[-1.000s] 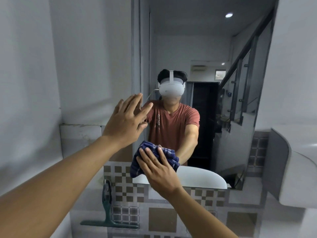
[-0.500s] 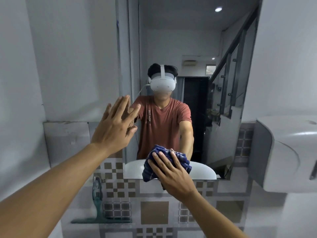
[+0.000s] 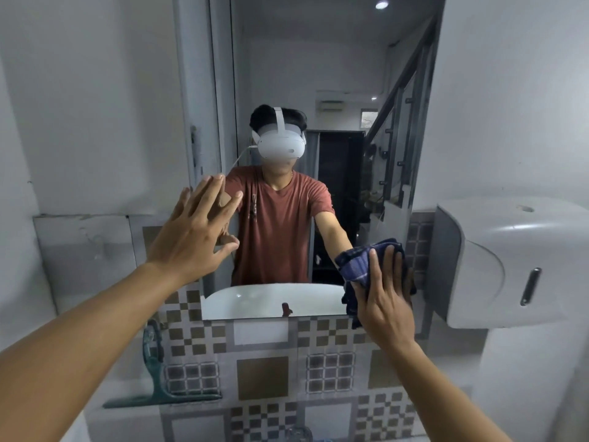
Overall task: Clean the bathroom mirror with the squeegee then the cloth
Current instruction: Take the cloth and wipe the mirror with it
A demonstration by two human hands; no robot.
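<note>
The bathroom mirror (image 3: 318, 59) fills the wall ahead and reflects a person in a red shirt. My right hand (image 3: 384, 301) presses a dark blue checked cloth (image 3: 358, 266) flat against the mirror's lower right corner. My left hand (image 3: 197, 231) rests on the mirror's left edge with fingers spread and holds nothing. A green squeegee (image 3: 156, 374) leans upright against the tiled wall at the lower left, blade down, away from both hands.
A white paper towel dispenser (image 3: 497, 266) juts from the right wall close to the cloth. Patterned tiles (image 3: 264, 374) cover the wall under the mirror. A white basin shows only as a reflection at the mirror's bottom.
My right hand has slid the cloth rightwards along the mirror's bottom edge, from the middle to the lower right corner. My left hand stays on the left edge.
</note>
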